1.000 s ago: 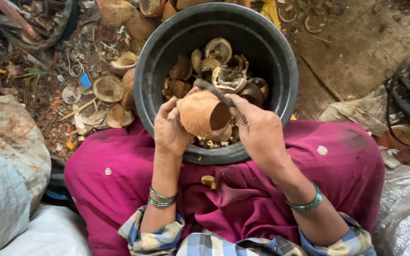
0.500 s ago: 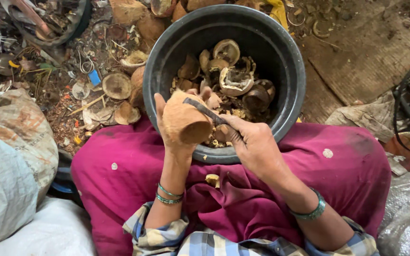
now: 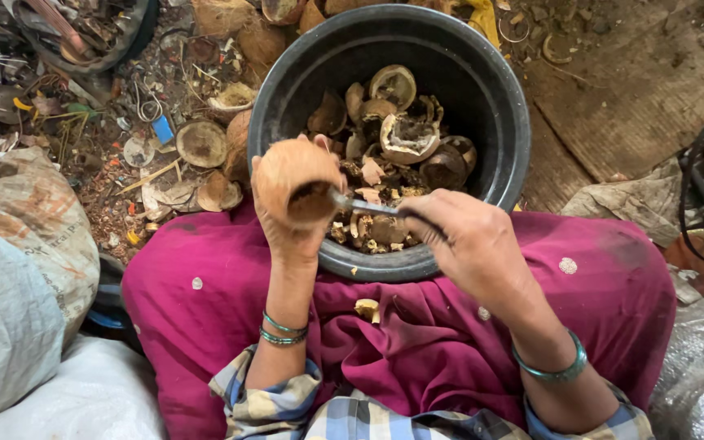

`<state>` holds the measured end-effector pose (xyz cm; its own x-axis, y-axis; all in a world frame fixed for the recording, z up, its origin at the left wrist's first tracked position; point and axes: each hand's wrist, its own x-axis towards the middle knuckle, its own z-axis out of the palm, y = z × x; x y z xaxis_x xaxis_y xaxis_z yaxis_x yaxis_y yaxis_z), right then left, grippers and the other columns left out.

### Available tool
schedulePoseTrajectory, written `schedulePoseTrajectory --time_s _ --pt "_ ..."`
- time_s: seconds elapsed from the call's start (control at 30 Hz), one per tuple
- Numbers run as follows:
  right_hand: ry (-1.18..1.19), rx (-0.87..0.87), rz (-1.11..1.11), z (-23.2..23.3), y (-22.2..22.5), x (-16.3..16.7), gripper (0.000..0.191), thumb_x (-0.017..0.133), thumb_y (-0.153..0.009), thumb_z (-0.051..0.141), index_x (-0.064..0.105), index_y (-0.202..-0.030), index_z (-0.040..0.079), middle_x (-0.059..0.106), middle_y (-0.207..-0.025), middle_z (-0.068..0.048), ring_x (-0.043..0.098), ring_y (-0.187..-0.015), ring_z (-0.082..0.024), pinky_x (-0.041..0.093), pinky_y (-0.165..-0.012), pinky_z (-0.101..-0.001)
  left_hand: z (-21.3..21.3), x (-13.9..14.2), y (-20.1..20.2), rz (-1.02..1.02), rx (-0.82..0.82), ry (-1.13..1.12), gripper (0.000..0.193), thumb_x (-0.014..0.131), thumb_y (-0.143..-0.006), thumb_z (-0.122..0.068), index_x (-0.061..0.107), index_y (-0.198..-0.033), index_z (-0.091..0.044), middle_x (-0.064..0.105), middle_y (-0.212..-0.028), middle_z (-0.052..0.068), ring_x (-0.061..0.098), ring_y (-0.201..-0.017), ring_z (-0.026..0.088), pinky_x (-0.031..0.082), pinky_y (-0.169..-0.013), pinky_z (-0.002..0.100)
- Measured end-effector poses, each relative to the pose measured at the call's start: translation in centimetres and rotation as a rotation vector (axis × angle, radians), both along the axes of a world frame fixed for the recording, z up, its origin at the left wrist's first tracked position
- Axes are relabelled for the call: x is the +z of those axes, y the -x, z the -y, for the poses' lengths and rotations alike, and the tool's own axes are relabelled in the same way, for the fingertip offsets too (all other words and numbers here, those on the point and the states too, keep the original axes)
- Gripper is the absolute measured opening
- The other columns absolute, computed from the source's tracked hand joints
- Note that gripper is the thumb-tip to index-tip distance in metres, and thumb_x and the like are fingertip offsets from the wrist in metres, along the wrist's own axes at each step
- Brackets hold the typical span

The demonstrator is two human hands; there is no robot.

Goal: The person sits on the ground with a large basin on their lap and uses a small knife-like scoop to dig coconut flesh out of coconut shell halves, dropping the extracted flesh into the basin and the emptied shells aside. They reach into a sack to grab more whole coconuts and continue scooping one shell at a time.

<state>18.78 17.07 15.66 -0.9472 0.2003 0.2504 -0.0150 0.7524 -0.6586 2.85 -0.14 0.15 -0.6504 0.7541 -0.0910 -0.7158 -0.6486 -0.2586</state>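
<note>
Two hands work over a lap draped in magenta cloth, and the ground around it is bare dirt strewn with husk scraps and litter. At ten o'clock of the picture lie several coconut shell halves among twigs and a small blue scrap. A grey woven sack fills the eight o'clock edge, and a crumpled plastic sheet lies at four o'clock.

At twelve o'clock stands a large black tub, its near rim resting against the cloth. Inside it lies a heap of broken coconut shells, brown and pale, some cupped upward, with smaller chips between them.

The left hand sits at the tub's seven o'clock rim, its grip closed round a half coconut with the open side turned toward the right hand. The right hand, at five o'clock of the tub, has its grip closed on the handle of a metal knife, whose tip reaches into the coconut's hollow. Green bangles ring both wrists. A small pale coconut chip lies on the cloth at six o'clock of the tub, between the forearms.
</note>
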Motion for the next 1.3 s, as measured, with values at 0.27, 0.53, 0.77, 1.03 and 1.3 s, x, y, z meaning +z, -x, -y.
schedulePoseTrajectory --time_s 0.27,0.53,0.77,1.03,1.3 --pt "-0.279 0.073 0.162 2.3 -0.8 -0.8 0.037 0.062 -0.089 0.005 0.072 -0.123 0.015 0.063 -0.076 -0.007 0.066 -0.068 -0.024 0.053 -0.058 -0.0386 -0.8 2.4 -0.3 -0.078 -0.034 0.278 0.081 0.062 -0.092 -0.057 0.052 -0.138 0.008 0.058 -0.138 0.028 0.065 -0.123 0.043 0.059 -0.1 0.058" --pt "-0.409 0.161 0.161 3.4 -0.7 -1.4 0.022 0.061 -0.081 0.01 0.067 -0.101 0.006 0.061 -0.073 -0.006 0.066 -0.069 -0.025 0.051 -0.057 -0.039 -0.7 2.4 -0.9 -0.299 -0.014 0.378 0.035 0.066 -0.095 -0.032 0.066 -0.122 -0.009 0.066 -0.114 0.013 0.066 -0.113 0.035 0.058 -0.098 0.05" --pt "-0.46 0.17 0.132 4.5 -0.8 -1.8 0.018 0.061 -0.076 0.011 0.062 -0.093 0.003 0.059 -0.072 -0.008 0.065 -0.068 -0.025 0.051 -0.055 -0.0368 -0.6 1.1 -1.0 -0.243 -0.162 0.342 0.021 0.061 -0.102 -0.024 0.066 -0.098 -0.004 0.069 -0.101 0.015 0.068 -0.103 0.036 0.059 -0.094 0.047" --pt "-0.509 0.029 0.087 7.1 -0.2 -4.4 0.019 0.059 -0.079 0.008 0.063 -0.096 0.002 0.059 -0.075 -0.009 0.064 -0.067 -0.025 0.051 -0.056 -0.0369 -1.1 -1.1 0.6 -0.128 -0.06 0.468 0.02 0.062 -0.099 -0.019 0.069 -0.092 -0.002 0.072 -0.096 0.017 0.072 -0.094 0.034 0.061 -0.087 0.046" --pt "-0.382 -0.008 0.079 6.4 0.6 -5.0 0.009 0.057 -0.081 0.006 0.061 -0.09 0.005 0.063 -0.077 -0.013 0.067 -0.07 -0.03 0.053 -0.06 -0.0408 -1.5 -1.9 1.9 -0.171 0.034 0.622 0.031 0.059 -0.099 -0.026 0.072 -0.102 0.003 0.074 -0.094 0.018 0.073 -0.085 0.033 0.062 -0.078 0.045"
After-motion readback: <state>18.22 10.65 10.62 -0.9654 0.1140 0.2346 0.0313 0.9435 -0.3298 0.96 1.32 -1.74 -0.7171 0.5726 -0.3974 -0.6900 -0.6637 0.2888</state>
